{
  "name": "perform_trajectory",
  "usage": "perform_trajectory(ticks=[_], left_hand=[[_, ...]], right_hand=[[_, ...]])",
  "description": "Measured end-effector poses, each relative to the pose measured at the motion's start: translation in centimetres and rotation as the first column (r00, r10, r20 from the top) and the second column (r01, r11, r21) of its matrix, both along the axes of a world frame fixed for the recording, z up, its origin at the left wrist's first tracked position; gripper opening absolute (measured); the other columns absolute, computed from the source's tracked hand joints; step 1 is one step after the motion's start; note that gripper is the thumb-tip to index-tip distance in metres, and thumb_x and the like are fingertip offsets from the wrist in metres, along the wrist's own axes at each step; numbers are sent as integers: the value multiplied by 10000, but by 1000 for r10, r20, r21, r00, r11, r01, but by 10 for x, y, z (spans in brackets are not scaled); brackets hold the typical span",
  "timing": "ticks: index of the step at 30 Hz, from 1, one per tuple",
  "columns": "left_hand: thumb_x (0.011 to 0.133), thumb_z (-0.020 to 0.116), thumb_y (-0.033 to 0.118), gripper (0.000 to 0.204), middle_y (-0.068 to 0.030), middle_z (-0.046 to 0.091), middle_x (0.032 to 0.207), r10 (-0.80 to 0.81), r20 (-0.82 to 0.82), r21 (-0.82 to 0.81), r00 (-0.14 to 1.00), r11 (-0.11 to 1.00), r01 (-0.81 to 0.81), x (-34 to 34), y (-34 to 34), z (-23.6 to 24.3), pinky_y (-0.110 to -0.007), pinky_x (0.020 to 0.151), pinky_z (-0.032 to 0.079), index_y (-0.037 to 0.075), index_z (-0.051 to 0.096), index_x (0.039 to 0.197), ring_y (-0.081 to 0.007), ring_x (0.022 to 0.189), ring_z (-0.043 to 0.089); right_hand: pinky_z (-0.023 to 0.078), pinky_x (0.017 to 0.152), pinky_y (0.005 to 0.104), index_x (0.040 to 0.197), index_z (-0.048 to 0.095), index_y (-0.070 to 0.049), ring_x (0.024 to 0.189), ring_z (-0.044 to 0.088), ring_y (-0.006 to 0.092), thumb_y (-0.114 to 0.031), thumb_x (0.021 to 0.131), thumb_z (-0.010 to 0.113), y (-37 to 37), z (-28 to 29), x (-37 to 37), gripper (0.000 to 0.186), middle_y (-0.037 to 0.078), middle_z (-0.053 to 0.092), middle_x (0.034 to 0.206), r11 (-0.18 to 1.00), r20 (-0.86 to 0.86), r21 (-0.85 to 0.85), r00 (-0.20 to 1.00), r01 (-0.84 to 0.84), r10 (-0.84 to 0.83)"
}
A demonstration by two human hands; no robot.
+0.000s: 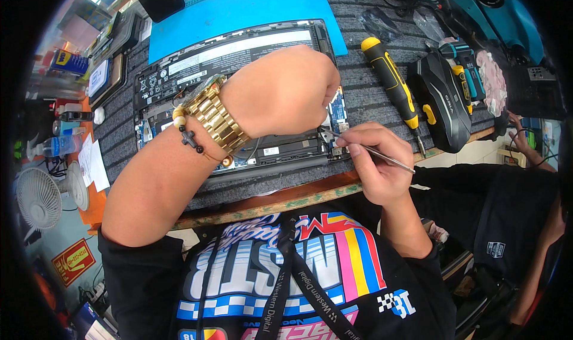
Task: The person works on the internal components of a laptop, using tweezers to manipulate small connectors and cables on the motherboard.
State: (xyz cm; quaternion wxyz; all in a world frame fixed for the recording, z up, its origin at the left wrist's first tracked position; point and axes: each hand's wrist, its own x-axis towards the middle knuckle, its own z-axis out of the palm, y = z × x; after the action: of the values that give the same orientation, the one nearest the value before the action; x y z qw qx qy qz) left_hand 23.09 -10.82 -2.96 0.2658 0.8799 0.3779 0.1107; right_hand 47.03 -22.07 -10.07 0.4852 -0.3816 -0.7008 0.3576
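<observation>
An opened laptop (298, 147) lies on the ribbed dark grey mat, its black battery, circuit boards and cables exposed. My left hand (283, 88), with a gold watch (218, 116) and a beaded bracelet at the wrist, bends over the laptop's right half. Its fingers are curled and mostly out of sight, so what they pinch cannot be seen. At the laptop's near right corner, my right hand (382, 163) grips a slim silver metal tool (388, 158) between thumb and fingers. The tool's tip points at the board just below my left hand.
Right of the laptop lie a yellow-black screwdriver (391, 80) and a black case (441, 101). A blue mat (250, 18) extends behind the laptop, with a black upright object (156, 0) on it. A white fan (39, 197) is at far left; another person (513, 215) is at right.
</observation>
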Motion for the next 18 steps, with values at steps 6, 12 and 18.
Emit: perform_trajectory(ticks=[6, 12, 18], left_hand=[[889, 772, 71, 97, -207, 833, 900, 6, -81, -64, 997, 998, -11, 3, -1, 6, -493, 874, 678, 46, 865, 890, -422, 933, 831], [879, 884, 147, 171, -206, 837, 970, 4, -137, 35, 991, 999, 1, 5, -9, 6, -494, 866, 654, 21, 838, 985, -432, 955, 813], [855, 816, 101, 147, -264, 829, 956, 13, -104, 6, 995, 1000, -12, 4, -11, 6, -537, 899, 683, 19, 866, 967, -461, 1006, 831]], right_hand=[[634, 832, 362, 1131, 814, 85, 929, 817, 281, 128, 988, 745, 0, 2, 0, 164, 208, 848, 1053, 1000, 29, 21, 1000, -11, 10], [635, 847, 383, 1117, 811, 81, 923, 818, 308, 136, 955, 754, 1, 2, -1, 181, 212, 850, 1057, 998, 53, 56, 999, -17, 14], [625, 831, 379, 1106, 814, 78, 912, 813, 303, 137, 949, 755, 1, 2, -1, 178, 211, 850, 1044, 998, 49, 57, 999, -24, 21]])
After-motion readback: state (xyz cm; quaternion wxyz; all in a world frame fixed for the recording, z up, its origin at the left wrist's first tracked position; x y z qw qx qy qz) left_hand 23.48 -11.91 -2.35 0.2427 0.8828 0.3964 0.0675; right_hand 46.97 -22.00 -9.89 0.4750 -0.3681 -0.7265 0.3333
